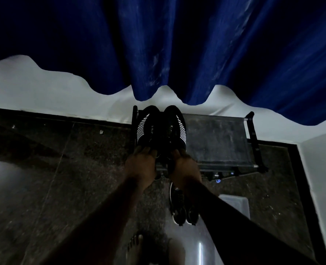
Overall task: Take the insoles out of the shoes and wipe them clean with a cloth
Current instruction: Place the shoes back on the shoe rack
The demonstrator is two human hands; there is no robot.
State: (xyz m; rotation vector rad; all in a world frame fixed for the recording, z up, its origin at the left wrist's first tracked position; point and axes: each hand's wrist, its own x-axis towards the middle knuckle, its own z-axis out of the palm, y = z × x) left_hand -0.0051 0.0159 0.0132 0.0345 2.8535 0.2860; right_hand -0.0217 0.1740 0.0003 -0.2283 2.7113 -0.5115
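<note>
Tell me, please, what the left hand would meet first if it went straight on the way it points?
The left shoe, whose heel the left hand now grips (the right hand grips the right shoe); beyond it, probably the white wall behind the rack, though depth is unclear.

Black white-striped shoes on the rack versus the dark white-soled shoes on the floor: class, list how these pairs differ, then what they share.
The black white-striped shoes sit on the black rack's grey shelf; the dark white-soled shoes lie on the dark floor. The left hand and right hand grip the striped shoes' heels; no hand holds the floor shoes. Stripes mark one pair, a white sole edge the other. Both pairs are dark, side by side.
</note>
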